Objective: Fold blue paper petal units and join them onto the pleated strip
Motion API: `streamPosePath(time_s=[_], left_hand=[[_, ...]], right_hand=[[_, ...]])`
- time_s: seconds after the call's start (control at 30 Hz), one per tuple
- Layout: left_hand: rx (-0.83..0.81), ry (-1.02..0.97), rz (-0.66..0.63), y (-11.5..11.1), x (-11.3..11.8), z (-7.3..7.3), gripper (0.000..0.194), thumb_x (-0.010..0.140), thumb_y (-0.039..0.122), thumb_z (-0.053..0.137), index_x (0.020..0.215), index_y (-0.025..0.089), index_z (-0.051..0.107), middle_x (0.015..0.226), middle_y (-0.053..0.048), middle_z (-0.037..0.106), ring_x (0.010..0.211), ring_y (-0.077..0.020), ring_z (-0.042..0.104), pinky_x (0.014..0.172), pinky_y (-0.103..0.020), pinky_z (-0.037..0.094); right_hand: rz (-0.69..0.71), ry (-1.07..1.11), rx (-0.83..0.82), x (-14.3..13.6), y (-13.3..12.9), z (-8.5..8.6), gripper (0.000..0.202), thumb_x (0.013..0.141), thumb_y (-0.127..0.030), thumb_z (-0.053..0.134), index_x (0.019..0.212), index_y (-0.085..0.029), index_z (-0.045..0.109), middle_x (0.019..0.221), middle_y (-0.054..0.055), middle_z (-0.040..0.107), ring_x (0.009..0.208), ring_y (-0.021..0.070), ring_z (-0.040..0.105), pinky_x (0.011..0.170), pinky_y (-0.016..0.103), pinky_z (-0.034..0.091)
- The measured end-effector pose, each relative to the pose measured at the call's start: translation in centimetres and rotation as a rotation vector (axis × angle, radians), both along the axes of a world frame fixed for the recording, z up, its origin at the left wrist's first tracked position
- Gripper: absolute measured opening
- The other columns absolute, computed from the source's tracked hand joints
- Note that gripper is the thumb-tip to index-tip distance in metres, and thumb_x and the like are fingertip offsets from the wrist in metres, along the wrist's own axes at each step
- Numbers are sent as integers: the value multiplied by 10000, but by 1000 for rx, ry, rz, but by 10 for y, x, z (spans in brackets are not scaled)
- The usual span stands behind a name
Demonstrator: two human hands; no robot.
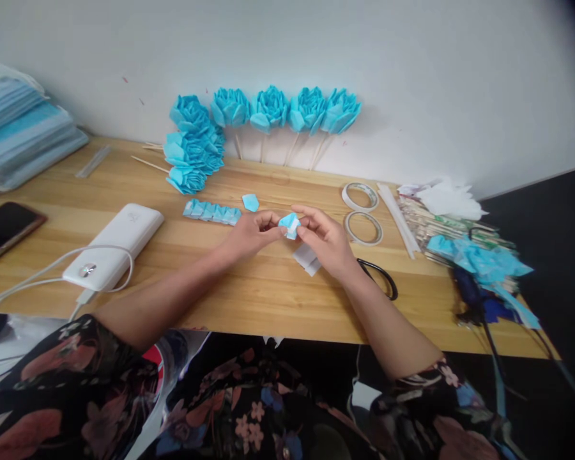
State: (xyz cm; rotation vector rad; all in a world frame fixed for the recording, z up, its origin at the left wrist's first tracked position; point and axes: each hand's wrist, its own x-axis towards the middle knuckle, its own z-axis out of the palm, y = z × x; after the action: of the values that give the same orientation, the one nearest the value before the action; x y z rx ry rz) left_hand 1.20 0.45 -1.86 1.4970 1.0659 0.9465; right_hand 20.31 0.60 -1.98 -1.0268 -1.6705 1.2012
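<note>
Between my two hands, over the middle of the table, is a small folded blue and white piece (290, 225). The fingertips of my left hand (256, 231) pinch its left side, and my right hand (326, 241) grips its right side. Below my right fingers lie pale flat strips (306, 259), partly covered by that hand. A single blue folded piece (250, 202) rests just behind my left hand. To the left of that hand runs a row of folded blue pieces (212, 211).
Blue paper flowers (269, 108) on sticks line the wall. Two tape rolls (363, 228), white strips (397, 219) and black-handled scissors (378, 278) lie right, before a scrap pile (483, 255). At left are a power bank (115, 246), phone (9, 231) and packaged blue sheets (23, 134).
</note>
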Motion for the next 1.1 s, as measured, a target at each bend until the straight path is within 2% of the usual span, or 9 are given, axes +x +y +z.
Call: streamPosePath(time_s=[0.1,0.17,0.27,0.53,0.73,0.83,1.0,1.1], left_hand=[[-6,10,-4,0,0,1,240,757,379,654,723,155,575,648,33,493,601,-87,393,563,-236,299],[-5,15,-22,0,0,1,219,765,354,651,718,153,580,635,39,481,594,-83,387,561,-233,297],[5,14,-50,-1,1,1,212,777,337,648,695,158,570,608,50,452,579,-80,380,560,-234,297],[57,61,-57,-3,3,-1,249,790,351,648,675,165,529,619,48,419,594,-86,362,559,-240,274],[47,31,-60,-3,3,-4,259,789,332,652,649,166,511,606,49,411,575,-79,357,554,-243,265],[28,-18,-20,-1,2,-5,256,780,360,666,683,159,541,624,44,439,578,-77,362,554,-240,269],[12,-55,14,1,0,-4,300,770,410,682,685,158,544,613,46,445,574,-75,368,547,-235,266],[-8,-40,3,0,0,-1,319,785,444,669,688,158,564,604,35,479,578,-85,409,552,-238,297]], right_hand=[[-20,33,-12,1,0,0,331,902,-378,590,1212,-271,638,827,-1,646,778,164,621,761,362,528],[-22,38,-18,0,0,-1,351,881,-386,626,1213,-274,634,854,1,657,787,162,626,761,358,532],[-27,16,-7,-1,0,-2,394,830,-353,682,1213,-272,634,861,-3,650,765,148,611,730,334,524],[-45,5,5,-1,-1,-2,387,825,-329,686,1205,-262,649,809,-16,635,733,140,604,699,320,514],[-101,16,8,2,-1,-1,313,907,-409,607,1178,-267,667,805,-6,659,713,148,614,719,343,536],[-69,31,-11,3,0,-1,326,933,-445,569,1202,-284,655,860,4,674,745,153,631,743,349,542],[-1,12,-18,0,1,-1,387,842,-326,674,1220,-254,632,819,-13,630,737,137,589,687,305,496],[5,7,-9,-2,1,0,392,820,-273,664,1209,-245,630,811,-17,619,734,132,574,682,301,478]])
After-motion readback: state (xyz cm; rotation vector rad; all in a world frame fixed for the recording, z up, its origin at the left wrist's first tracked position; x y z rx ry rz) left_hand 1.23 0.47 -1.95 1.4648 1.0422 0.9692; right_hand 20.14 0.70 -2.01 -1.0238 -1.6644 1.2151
